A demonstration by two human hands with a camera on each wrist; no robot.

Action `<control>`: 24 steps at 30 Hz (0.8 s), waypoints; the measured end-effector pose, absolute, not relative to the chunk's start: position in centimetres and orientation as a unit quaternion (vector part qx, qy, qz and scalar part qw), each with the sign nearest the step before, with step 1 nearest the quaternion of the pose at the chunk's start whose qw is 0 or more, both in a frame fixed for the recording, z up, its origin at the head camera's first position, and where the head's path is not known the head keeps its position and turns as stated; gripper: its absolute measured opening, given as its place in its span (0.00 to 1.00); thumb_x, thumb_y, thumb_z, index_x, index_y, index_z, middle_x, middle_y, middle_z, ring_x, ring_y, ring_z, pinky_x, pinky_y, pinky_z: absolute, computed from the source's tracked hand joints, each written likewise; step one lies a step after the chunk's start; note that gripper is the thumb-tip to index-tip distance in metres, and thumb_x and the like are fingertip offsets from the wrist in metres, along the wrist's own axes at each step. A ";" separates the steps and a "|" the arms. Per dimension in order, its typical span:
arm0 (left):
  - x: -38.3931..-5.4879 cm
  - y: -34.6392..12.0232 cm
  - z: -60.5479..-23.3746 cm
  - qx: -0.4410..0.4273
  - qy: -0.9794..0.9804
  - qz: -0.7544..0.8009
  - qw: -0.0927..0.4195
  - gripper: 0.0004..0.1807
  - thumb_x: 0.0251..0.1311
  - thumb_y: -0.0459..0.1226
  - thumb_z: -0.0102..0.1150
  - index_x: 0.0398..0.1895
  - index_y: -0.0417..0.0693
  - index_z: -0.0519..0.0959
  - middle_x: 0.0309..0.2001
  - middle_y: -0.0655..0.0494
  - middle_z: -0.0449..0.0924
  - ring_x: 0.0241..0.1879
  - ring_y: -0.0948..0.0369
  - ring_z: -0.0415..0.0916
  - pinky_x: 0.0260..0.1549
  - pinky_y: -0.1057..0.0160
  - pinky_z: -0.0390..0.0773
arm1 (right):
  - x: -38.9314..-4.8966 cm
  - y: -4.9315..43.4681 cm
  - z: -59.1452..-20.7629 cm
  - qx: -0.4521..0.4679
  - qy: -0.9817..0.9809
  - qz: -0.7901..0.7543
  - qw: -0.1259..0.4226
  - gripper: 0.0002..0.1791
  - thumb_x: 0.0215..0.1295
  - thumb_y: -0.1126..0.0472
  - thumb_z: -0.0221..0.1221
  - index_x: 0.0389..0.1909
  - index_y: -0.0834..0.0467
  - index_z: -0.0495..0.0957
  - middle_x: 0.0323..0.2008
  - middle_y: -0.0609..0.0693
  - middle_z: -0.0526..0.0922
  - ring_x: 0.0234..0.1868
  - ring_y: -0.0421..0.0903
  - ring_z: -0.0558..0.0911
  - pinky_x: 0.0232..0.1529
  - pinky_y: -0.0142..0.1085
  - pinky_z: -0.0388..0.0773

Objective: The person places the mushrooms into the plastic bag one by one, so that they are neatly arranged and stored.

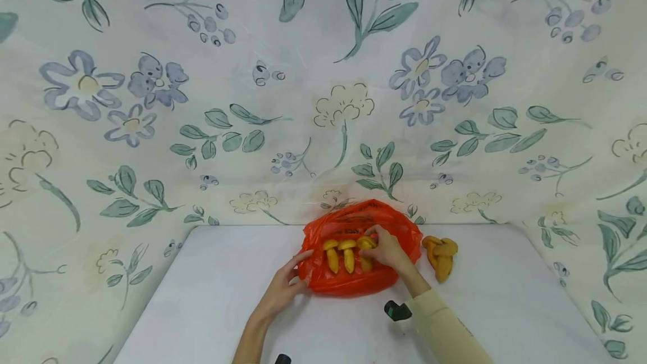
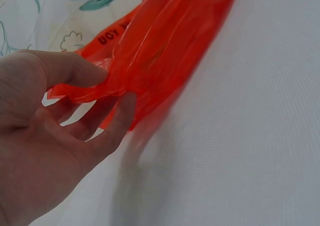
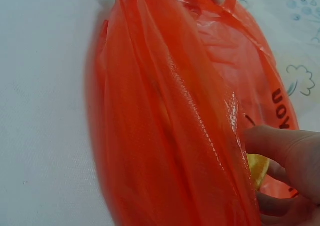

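Observation:
A red plastic bag [image 1: 354,286] with black print lies spread open on the white table. Two yellow mushrooms [image 1: 349,257] stand side by side in it, caps toward the back. My right hand [image 1: 389,249] reaches into the bag and grips a third yellow mushroom [image 1: 366,242] by its cap, just right of the other two. In the right wrist view the bag's wall covers most of this mushroom [image 3: 257,168]. At the bag's left edge my left hand [image 1: 283,291] pinches the thin plastic between thumb and fingers, as the left wrist view also shows.
More yellow mushrooms [image 1: 442,257] lie close together on the table, right of the bag. A floral sheet [image 1: 343,145] rises behind the table [image 1: 222,296] and along its sides. A black device [image 1: 397,310] sits by the right wrist.

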State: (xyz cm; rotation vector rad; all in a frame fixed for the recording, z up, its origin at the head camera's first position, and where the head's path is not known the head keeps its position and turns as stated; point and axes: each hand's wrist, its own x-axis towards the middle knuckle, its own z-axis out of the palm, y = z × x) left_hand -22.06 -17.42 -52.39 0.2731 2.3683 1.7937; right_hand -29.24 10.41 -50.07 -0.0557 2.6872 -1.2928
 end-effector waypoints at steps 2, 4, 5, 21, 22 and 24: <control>-22.1 -17.4 -52.4 0.092 0.791 0.600 0.080 0.33 0.61 0.27 0.57 0.68 0.62 0.69 0.75 0.51 0.57 0.62 0.48 0.70 0.53 0.57 0.82 | -29.3 10.3 -50.1 -0.018 0.899 -0.430 0.077 0.26 0.56 0.58 0.70 0.53 0.56 0.71 0.50 0.56 0.80 0.45 0.49 0.77 0.46 0.41 0.84; -22.1 -17.4 -52.4 0.092 0.789 0.602 0.080 0.33 0.61 0.27 0.57 0.69 0.62 0.69 0.75 0.50 0.57 0.62 0.47 0.70 0.53 0.57 0.82 | -29.3 10.2 -50.1 -0.017 0.901 -0.427 0.076 0.26 0.56 0.58 0.70 0.53 0.56 0.71 0.50 0.56 0.80 0.45 0.49 0.77 0.45 0.41 0.84; -22.1 -17.4 -52.3 0.093 0.788 0.603 0.080 0.33 0.61 0.27 0.57 0.69 0.62 0.69 0.75 0.50 0.56 0.62 0.47 0.70 0.52 0.57 0.82 | -29.4 10.2 -50.1 -0.017 0.901 -0.426 0.077 0.26 0.56 0.58 0.70 0.53 0.56 0.71 0.50 0.56 0.80 0.45 0.49 0.77 0.45 0.40 0.84; -22.0 -17.4 -52.3 0.095 0.783 0.608 0.088 0.33 0.61 0.27 0.56 0.69 0.60 0.68 0.75 0.49 0.56 0.61 0.46 0.71 0.50 0.60 0.83 | -29.7 9.9 -51.0 -0.008 0.905 -0.420 0.065 0.24 0.57 0.60 0.69 0.52 0.55 0.71 0.48 0.55 0.79 0.47 0.51 0.75 0.48 0.44 0.82; -22.0 -17.4 -52.3 0.095 0.783 0.608 0.089 0.33 0.61 0.27 0.56 0.69 0.60 0.68 0.75 0.49 0.56 0.61 0.46 0.71 0.50 0.59 0.83 | -29.7 9.9 -51.1 -0.006 0.905 -0.420 0.065 0.24 0.57 0.60 0.69 0.52 0.55 0.71 0.48 0.55 0.79 0.48 0.52 0.75 0.48 0.44 0.82; -22.0 -17.4 -52.3 0.095 0.784 0.607 0.088 0.33 0.61 0.27 0.56 0.69 0.60 0.68 0.75 0.49 0.56 0.61 0.46 0.71 0.50 0.60 0.83 | -29.7 9.9 -51.2 -0.007 0.906 -0.419 0.064 0.24 0.57 0.60 0.69 0.52 0.55 0.71 0.48 0.55 0.79 0.48 0.52 0.74 0.49 0.45 0.82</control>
